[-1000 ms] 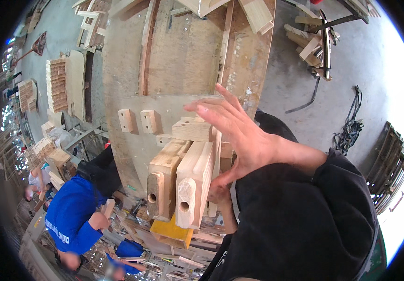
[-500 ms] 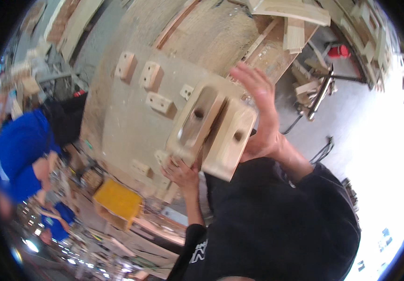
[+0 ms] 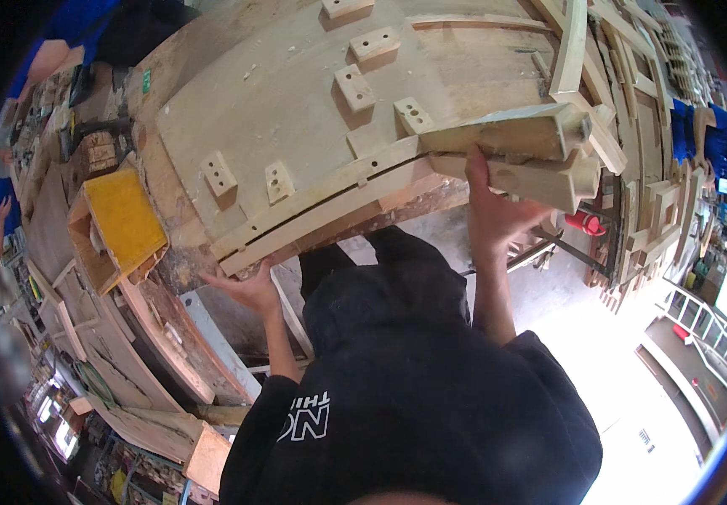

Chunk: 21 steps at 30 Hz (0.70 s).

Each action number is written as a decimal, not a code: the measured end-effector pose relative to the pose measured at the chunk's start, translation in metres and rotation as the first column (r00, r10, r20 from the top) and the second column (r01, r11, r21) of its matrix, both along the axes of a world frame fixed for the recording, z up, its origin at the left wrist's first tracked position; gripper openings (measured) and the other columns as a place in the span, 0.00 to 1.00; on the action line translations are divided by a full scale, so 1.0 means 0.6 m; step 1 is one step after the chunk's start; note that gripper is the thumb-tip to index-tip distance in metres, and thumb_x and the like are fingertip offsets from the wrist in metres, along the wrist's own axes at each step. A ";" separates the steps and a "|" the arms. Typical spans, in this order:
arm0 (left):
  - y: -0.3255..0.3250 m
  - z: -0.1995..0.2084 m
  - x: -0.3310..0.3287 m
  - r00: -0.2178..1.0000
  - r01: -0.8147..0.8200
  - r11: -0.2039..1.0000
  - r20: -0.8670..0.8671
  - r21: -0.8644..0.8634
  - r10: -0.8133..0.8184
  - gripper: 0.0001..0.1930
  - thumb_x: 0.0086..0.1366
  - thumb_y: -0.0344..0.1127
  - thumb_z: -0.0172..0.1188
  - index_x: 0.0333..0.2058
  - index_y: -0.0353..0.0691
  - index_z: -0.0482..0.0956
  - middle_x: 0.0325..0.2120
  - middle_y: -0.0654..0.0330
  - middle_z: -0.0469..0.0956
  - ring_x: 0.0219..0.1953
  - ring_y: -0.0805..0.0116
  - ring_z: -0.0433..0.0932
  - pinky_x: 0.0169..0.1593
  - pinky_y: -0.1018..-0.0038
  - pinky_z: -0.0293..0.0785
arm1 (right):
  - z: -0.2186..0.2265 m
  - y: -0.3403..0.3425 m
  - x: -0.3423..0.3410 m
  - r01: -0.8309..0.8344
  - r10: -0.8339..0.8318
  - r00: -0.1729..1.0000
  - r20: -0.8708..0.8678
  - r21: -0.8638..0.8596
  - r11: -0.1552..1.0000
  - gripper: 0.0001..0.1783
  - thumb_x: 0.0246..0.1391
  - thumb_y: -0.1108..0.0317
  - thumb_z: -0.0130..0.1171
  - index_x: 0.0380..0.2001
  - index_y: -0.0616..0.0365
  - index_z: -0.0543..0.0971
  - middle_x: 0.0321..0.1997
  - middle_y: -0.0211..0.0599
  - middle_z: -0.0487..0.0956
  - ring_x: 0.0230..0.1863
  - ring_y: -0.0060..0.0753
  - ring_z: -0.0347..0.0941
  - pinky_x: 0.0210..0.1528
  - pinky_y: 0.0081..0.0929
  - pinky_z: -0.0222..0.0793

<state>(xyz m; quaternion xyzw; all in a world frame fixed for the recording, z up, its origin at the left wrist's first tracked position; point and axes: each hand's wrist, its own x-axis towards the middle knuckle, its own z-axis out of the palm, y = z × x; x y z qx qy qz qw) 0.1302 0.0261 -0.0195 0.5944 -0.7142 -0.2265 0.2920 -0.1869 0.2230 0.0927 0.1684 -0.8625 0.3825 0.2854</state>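
Two long, pale wooden bars (image 3: pixel 330 208) lie side by side along the near edge of a board (image 3: pixel 279 109), a dark gap between them. Toward the right they appear to continue into thicker wooden ends (image 3: pixel 506 136) that stick out past the board. My right hand (image 3: pixel 498 215) is closed around the nearer thick end, its thumb up against the side. At the bars' left end is my left hand (image 3: pixel 254 290), the bar tip between its thumb and outstretched fingers. Whether the thick ends and the slim lengths are single pieces I cannot tell.
Several small drilled wooden blocks (image 3: pixel 355 88) stand on the board. A yellow-topped box (image 3: pixel 127 217) is at the left. Loose timber (image 3: pixel 574 50) lies at the far right, above a red object (image 3: pixel 584 222). Co-workers in blue (image 3: pixel 721 139) are at both sides.
The bars, tipped up close to my view before, now lie lower along the board's near edge. My right hand, raised and spread before, has come down onto them. My view has turned.
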 end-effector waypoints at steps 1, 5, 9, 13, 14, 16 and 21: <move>-0.004 -0.009 0.002 1.000 -0.016 0.999 0.017 -0.048 0.017 0.60 0.45 0.41 0.81 0.69 0.33 0.48 0.60 0.42 0.65 0.61 0.52 0.68 0.64 0.58 0.62 | -0.005 -0.013 0.004 -0.014 0.014 0.996 0.089 -0.006 1.000 0.48 0.37 0.66 0.80 0.57 0.70 0.62 0.54 0.54 0.72 0.52 0.46 0.72 0.54 0.42 0.70; -0.013 -0.021 0.022 0.998 0.056 0.998 -0.001 0.000 -0.056 0.50 0.44 0.43 0.81 0.63 0.33 0.63 0.51 0.47 0.76 0.52 0.57 0.77 0.56 0.64 0.72 | -0.039 -0.029 0.008 0.015 -0.068 0.975 0.211 0.244 0.970 0.29 0.39 0.64 0.80 0.42 0.67 0.77 0.43 0.44 0.78 0.44 0.41 0.75 0.48 0.36 0.70; -0.033 0.006 0.017 0.998 0.056 0.937 -0.025 0.345 -0.050 0.53 0.41 0.45 0.82 0.62 0.30 0.63 0.57 0.45 0.70 0.60 0.51 0.70 0.65 0.64 0.62 | -0.058 -0.031 0.007 -0.072 0.081 0.903 0.422 -0.036 0.997 0.23 0.44 0.62 0.77 0.38 0.66 0.78 0.38 0.40 0.80 0.41 0.40 0.76 0.47 0.36 0.70; -0.025 0.017 0.049 0.947 0.225 0.974 0.241 -0.029 -0.212 0.59 0.43 0.53 0.79 0.67 0.37 0.52 0.62 0.43 0.63 0.66 0.47 0.61 0.69 0.55 0.53 | -0.112 0.013 0.006 -0.155 0.421 0.814 0.400 -0.549 0.821 0.27 0.50 0.62 0.72 0.48 0.66 0.74 0.48 0.43 0.77 0.47 0.40 0.74 0.51 0.37 0.68; -0.018 0.031 0.029 0.939 0.282 0.952 0.238 -0.118 -0.249 0.57 0.44 0.52 0.79 0.67 0.37 0.54 0.61 0.44 0.64 0.65 0.47 0.62 0.69 0.55 0.52 | -0.118 0.019 0.008 -0.157 0.492 0.815 0.307 -0.699 0.698 0.27 0.52 0.63 0.70 0.51 0.66 0.72 0.51 0.44 0.76 0.49 0.40 0.74 0.53 0.37 0.67; 0.002 0.067 -0.013 0.911 0.393 0.873 0.249 -0.288 -0.328 0.54 0.45 0.50 0.79 0.66 0.38 0.58 0.59 0.45 0.67 0.64 0.47 0.63 0.69 0.54 0.51 | -0.117 0.028 0.004 -0.153 0.512 0.829 0.225 -0.790 0.594 0.35 0.58 0.47 0.54 0.59 0.63 0.66 0.57 0.44 0.73 0.56 0.40 0.69 0.60 0.39 0.60; 0.053 0.105 -0.116 0.627 0.769 0.635 0.278 -0.073 -0.728 0.41 0.49 0.45 0.75 0.59 0.37 0.68 0.55 0.48 0.69 0.61 0.47 0.65 0.64 0.55 0.61 | -0.096 0.072 0.014 0.045 0.597 0.742 0.306 -0.911 0.410 0.52 0.60 0.25 0.31 0.69 0.60 0.56 0.68 0.44 0.65 0.70 0.40 0.58 0.72 0.42 0.46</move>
